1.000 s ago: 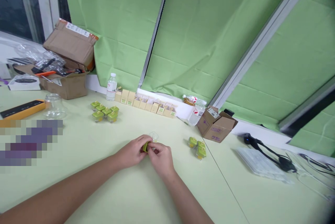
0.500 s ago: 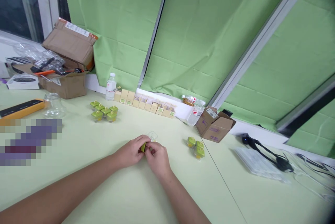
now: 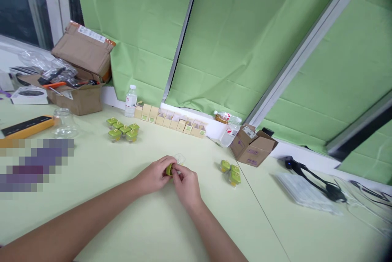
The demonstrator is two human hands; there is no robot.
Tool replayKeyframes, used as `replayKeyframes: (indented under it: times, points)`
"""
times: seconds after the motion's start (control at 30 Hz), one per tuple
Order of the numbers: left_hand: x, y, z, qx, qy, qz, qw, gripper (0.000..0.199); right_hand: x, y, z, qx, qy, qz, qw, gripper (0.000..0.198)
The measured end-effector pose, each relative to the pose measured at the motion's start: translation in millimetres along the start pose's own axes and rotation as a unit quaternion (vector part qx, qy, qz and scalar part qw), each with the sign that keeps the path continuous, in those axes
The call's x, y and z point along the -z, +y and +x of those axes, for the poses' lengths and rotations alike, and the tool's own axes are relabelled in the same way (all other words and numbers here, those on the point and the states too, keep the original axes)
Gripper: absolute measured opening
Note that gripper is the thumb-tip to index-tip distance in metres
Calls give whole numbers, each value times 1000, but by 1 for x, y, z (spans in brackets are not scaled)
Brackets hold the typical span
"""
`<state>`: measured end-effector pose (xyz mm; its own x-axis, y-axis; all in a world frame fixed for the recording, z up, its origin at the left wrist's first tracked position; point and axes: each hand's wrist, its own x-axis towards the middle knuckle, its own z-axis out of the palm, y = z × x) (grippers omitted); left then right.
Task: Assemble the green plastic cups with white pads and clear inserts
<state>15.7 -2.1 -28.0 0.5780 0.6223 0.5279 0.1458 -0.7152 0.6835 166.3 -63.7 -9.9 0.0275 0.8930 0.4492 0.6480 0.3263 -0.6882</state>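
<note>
Both hands meet over the middle of the table. My left hand (image 3: 157, 175) is closed around a small green lid (image 3: 169, 169), its hollow side tilted toward me. The fingers of my right hand (image 3: 186, 183) pinch at the lid's right edge; whether they also hold some small part is hidden. Just beyond the fingertips lies a small clear plastic cup (image 3: 180, 158). Several green-lidded clear cups (image 3: 124, 129) stand grouped to the left, and 3 more green-lidded cups (image 3: 234, 171) stand to the right.
Along the back wall runs a row of small cardboard boxes (image 3: 171, 121), with a water bottle (image 3: 131, 101) at its left end. An open carton (image 3: 252, 145) stands at right, near a black headset (image 3: 315, 180). A glass jar (image 3: 64, 123) and a filled cardboard box (image 3: 78, 97) are at left.
The green lid has turned slightly in my left hand, so more of its inside shows. My right fingers have shifted a little on its edge. The view has moved slightly.
</note>
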Motion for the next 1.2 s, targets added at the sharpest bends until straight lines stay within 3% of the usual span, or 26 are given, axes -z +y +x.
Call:
replayKeyframes:
  times: [0.43,0.73,1.0,1.2]
  points:
    - [1,-3,-1,-12,-7,12,1000,55,-4,2,0,-59,-41,119,990,25]
    - [-1,-4,-1,-15,-1,15,1000,56,-4,-1,1,-64,-4,108,992,24]
    - [0,-5,-3,-40,-13,27,999,59,-2,3,2,-80,-39,103,991,25]
    - [-1,-4,-3,-40,-8,28,999,58,-2,4,3,-89,-26,105,990,25]
